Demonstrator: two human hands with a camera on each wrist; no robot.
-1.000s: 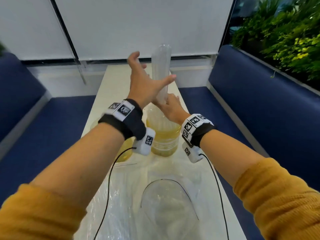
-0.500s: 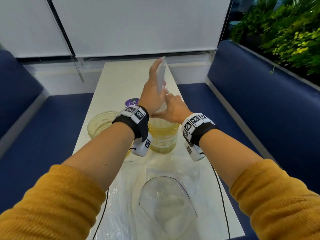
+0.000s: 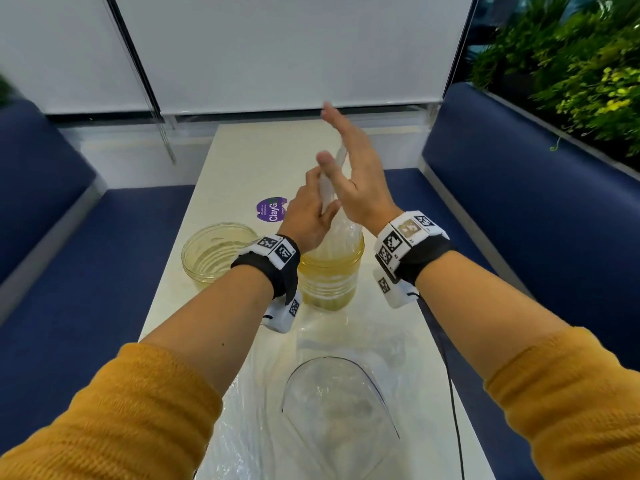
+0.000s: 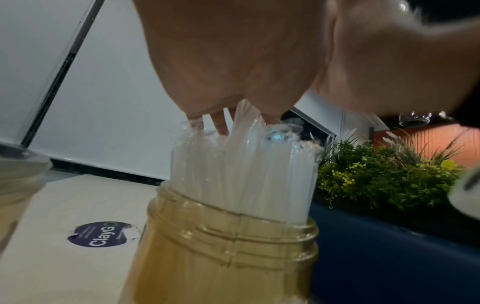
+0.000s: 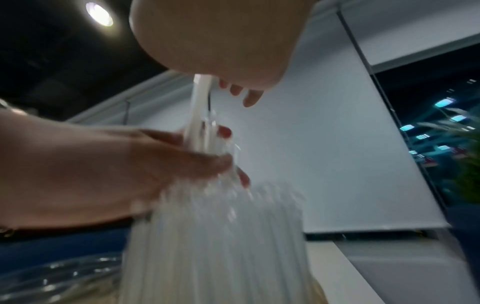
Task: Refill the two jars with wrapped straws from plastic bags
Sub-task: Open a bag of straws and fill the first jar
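A yellowish plastic jar [image 3: 332, 275] [image 4: 228, 246] stands mid-table, packed with wrapped straws [image 4: 244, 174] [image 5: 215, 246] that rise above its mouth. A clear plastic bag [image 3: 329, 199] [image 5: 200, 115] covers the straw tops and narrows upward into a thin flattened strip. My left hand [image 3: 308, 220] [image 4: 221, 125] [image 5: 130, 164] grips the bag just above the straws, fingers curled round it. Higher up, my right hand [image 3: 349, 168] [image 5: 221, 41] has straight fingers; the strip lies between its thumb and palm. A second jar [image 3: 214, 251] [image 4: 18, 174], empty, stands to the left.
Crumpled clear plastic bags [image 3: 332, 403] cover the near end of the white table [image 3: 249, 161]. A purple sticker [image 3: 272, 209] lies behind the jars. Blue benches [image 3: 519, 220] flank the table, with plants [image 3: 571, 81] at the right. Wrist cables trail over the near table.
My left hand dropped from flat and high on the bag to gripping it low. The right hand let go low down and rose, flat. The bag's upper part collapsed into a strip.
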